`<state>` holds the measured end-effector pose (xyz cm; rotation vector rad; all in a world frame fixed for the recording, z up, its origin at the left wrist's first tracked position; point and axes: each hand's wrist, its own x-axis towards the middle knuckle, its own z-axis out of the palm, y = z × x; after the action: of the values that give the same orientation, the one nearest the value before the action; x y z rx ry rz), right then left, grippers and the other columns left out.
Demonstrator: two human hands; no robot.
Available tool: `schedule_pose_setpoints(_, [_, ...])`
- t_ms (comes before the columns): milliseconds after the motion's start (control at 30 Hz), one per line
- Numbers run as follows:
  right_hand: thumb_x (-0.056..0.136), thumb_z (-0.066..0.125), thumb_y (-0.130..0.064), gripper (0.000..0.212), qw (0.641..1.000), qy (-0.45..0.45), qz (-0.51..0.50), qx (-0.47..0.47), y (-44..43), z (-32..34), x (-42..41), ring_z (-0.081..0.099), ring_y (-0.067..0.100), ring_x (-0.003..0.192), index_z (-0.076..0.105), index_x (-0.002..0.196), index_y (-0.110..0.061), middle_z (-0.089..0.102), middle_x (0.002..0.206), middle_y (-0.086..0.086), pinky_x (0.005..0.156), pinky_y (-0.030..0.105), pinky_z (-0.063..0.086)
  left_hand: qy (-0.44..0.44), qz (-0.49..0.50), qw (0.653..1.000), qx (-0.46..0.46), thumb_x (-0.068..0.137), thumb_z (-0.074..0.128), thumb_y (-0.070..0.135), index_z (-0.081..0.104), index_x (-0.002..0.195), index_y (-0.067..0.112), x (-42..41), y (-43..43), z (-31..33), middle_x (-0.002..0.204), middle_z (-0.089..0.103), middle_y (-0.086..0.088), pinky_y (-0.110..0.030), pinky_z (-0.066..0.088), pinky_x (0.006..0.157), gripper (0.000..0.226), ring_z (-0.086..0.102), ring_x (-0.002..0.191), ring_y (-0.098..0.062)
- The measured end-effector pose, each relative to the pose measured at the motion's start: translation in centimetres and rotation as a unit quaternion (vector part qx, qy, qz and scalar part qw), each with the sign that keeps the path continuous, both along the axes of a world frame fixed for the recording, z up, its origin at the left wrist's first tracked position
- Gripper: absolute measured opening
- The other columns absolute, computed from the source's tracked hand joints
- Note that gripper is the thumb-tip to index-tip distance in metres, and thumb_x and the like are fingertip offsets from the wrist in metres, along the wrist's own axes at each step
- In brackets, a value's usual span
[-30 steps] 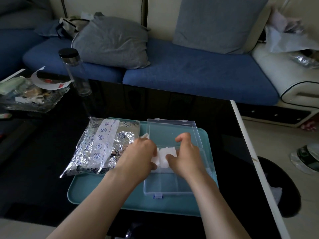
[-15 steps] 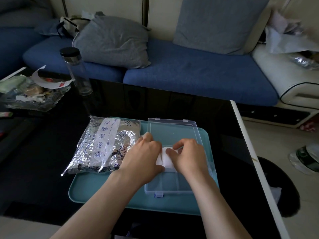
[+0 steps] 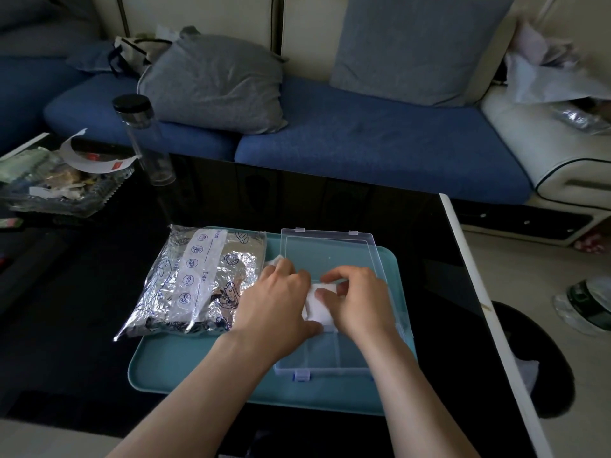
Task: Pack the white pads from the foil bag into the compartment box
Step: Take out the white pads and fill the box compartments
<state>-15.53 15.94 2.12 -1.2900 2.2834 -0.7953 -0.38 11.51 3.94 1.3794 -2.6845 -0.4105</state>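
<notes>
Two bare forearms come up from the bottom edge of the frame. Past them is the front rim of a teal tray [image 3: 198,368] on a black glossy surface [image 3: 82,342]. On the tray's right half sits the clear compartment box [image 3: 330,355], with a blue latch [image 3: 301,375] on its near wall.

Both hands meet over the middle of the box. The white pad [image 3: 318,307] lies between them, low over the box's middle compartments. The left hand [image 3: 277,305] covers the pad's left edge. Its fingers [image 3: 287,272] are curled down and its thumb lies along the pad's lower edge. The right hand [image 3: 357,302] grasps the right side, with its fingers [image 3: 334,279] arched over the top edge and the thumb tip pressed on the pad's face. Only a narrow strip of the pad shows. The left fingertips are hidden, so I cannot tell which compartment the pad is in or whether it touches the floor of the box.

Left of the hands, the foil bag [image 3: 198,279] lies flat, half on the tray. A white corner [image 3: 274,261] peeks out behind the left knuckles; what it is cannot be told. The open lid [image 3: 330,252] lies flat behind the box.

At upper left stand a clear bottle [image 3: 145,140] and a dish [image 3: 59,190] of blurred clutter. A blue sofa [image 3: 363,140] runs across the top, with a grey cushion [image 3: 215,84] on it.
</notes>
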Motion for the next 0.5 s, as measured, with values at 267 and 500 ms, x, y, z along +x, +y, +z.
schedule_pose_setpoints(267, [0.090, 0.079, -0.029, 0.015, 1.000, 0.022, -0.003, -0.013, -0.10, -0.26, -0.04, 0.072, 0.015, 0.083, 0.077, 0.105, -0.031, 0.074, 0.092, -0.006, 0.079, 0.037, 0.061, 0.010, -0.006, 1.000, -0.008, 0.075, 0.080, 0.065, 0.051, 0.137, 0.032, -0.35, 0.26, -0.40, 0.128, 0.046, 0.003, -0.038, 0.056, 0.090, 0.076, 0.050, 0.125, -0.023])
schedule_pose_setpoints(500, [0.094, 0.074, -0.023, 0.019, 0.999, 0.022, 0.031, -0.010, -0.01, -0.26, -0.34, 0.072, 0.015, 0.085, 0.079, 0.110, -0.030, 0.075, 0.095, -0.005, 0.080, 0.036, 0.061, 0.015, -0.004, 1.000, -0.009, 0.074, 0.080, 0.067, 0.055, 0.133, 0.030, -0.54, 0.24, -0.50, 0.125, 0.046, 0.003, -0.039, 0.056, 0.092, 0.074, 0.050, 0.123, -0.022])
